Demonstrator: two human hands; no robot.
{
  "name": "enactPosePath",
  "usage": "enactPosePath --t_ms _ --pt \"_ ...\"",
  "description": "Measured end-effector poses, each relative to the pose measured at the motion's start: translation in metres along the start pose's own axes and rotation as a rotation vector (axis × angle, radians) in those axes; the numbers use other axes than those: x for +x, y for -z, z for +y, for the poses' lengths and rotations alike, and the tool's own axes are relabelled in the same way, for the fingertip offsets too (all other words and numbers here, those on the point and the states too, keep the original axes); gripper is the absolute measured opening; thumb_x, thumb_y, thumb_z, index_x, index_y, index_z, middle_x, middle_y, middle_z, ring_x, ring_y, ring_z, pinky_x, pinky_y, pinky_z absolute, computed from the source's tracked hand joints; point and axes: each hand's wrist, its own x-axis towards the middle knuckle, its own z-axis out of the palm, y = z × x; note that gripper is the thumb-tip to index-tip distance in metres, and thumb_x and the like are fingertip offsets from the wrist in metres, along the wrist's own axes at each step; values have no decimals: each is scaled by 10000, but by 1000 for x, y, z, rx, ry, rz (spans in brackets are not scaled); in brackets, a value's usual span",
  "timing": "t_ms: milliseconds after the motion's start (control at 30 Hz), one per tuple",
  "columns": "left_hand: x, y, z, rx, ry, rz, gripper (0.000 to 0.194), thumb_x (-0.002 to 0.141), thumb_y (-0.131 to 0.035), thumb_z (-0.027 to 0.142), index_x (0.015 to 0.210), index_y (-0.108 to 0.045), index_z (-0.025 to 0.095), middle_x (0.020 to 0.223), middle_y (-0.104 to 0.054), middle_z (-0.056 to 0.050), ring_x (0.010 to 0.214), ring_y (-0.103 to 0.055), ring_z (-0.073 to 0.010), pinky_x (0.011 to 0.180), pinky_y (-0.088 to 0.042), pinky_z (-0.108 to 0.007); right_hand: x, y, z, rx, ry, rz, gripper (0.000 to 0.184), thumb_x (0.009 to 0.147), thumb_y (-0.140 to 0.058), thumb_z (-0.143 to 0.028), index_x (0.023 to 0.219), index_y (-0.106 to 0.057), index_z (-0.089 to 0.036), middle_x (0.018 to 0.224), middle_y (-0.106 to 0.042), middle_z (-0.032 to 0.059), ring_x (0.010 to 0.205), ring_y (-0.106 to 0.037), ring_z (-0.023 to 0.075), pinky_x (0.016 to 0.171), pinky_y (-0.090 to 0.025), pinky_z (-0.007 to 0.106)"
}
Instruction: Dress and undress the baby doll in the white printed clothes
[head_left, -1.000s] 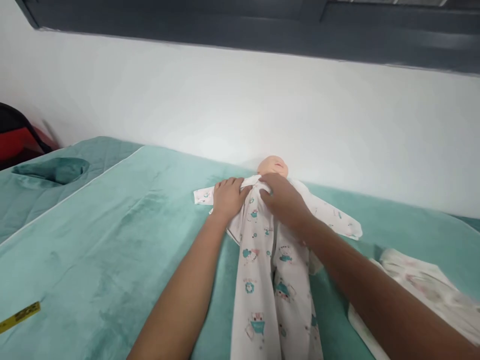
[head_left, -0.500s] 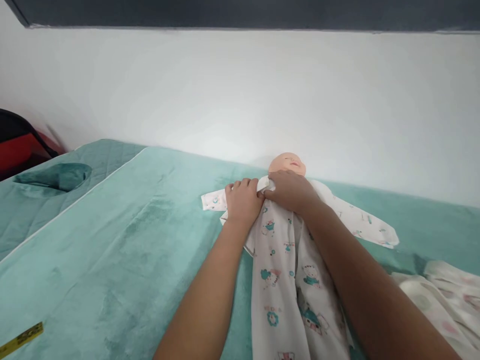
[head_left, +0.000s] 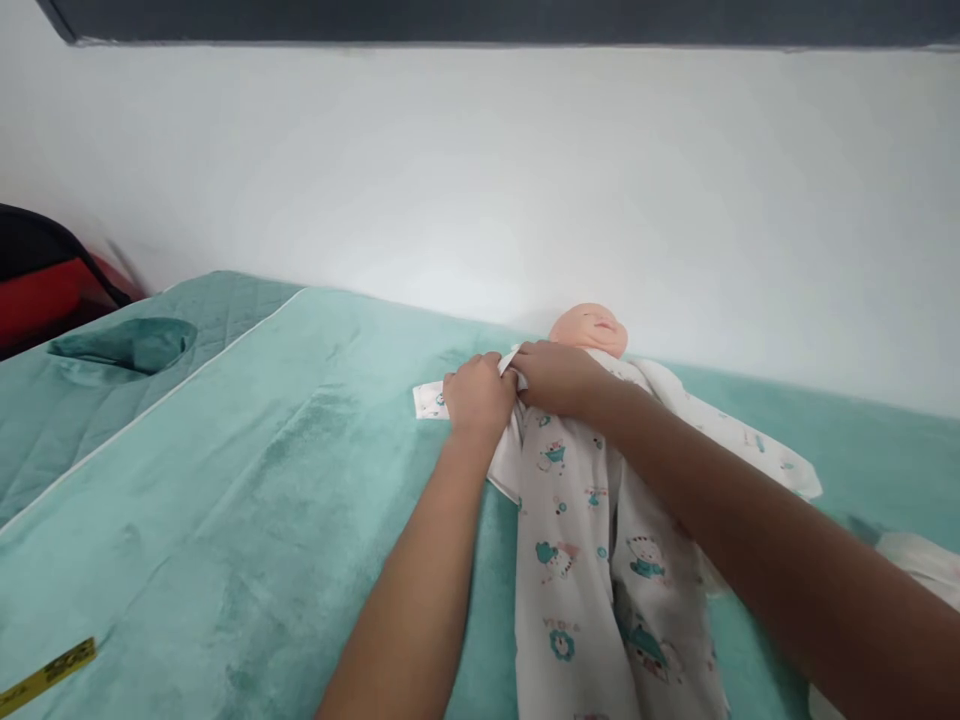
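A baby doll point(head_left: 591, 328) lies on its back on the green bed cover, dressed in white printed clothes. Its printed pants point(head_left: 566, 560) stretch toward me. At the pants' waist, on the left side, my left hand point(head_left: 480, 395) is closed on the white fabric. My right hand point(head_left: 555, 378) pinches the same white waistband point(head_left: 512, 362) just beside it, below the doll's head. One shirt sleeve point(head_left: 430, 401) sticks out past my left hand, and the other sleeve point(head_left: 750, 440) spreads to the right. My fingertips are partly hidden in the cloth.
The green bed cover point(head_left: 300, 500) runs up to a white wall. A round hole point(head_left: 124, 346) shows at the left, beside a red and black bag point(head_left: 45, 290). A yellow label point(head_left: 49, 672) lies at the lower left. More white cloth point(head_left: 919, 560) is at the right edge.
My right hand has moved left, away from the doll's chin, closer to my left hand. The waistband between them is drawn toward the left. The camera view has shifted slightly.
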Motion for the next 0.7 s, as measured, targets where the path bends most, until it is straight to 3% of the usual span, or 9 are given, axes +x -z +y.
enactPosePath --t_ms 100,200,500,700 --pt "1 -1 -1 24 -1 -6 216 886 -479 288 879 -683 216 955 -718 -108 915 -660 -301 749 -404 -382 16 -1 -2 -8 0 -114 182 817 -568 -229 972 -642 -170 982 -680 91 799 -620 207 648 -407 286" --pt "0 0 0 66 -11 -11 242 885 -469 287 849 -691 196 933 -719 -122 911 -664 -309 751 -412 -391 19 1 1 -2 0 -137 231 826 -576 -257 1041 -616 -185 968 -695 77 792 -627 203 643 -397 279" --pt "-5 5 7 5 -27 42 217 880 -467 249 930 -675 213 979 -705 -78 909 -655 -264 748 -435 -365 -11 24 9 -80 -17 -100 376 881 -554 -392 1243 -583 -297 1012 -661 74 860 -620 251 651 -383 306" --pt "-3 12 1 -42 46 25 238 888 -462 218 1056 -626 253 1043 -700 -49 972 -642 -236 745 -432 -329 -32 49 30 -140 -132 -108 304 888 -542 -458 1094 -637 -256 990 -655 69 807 -597 233 650 -358 316"
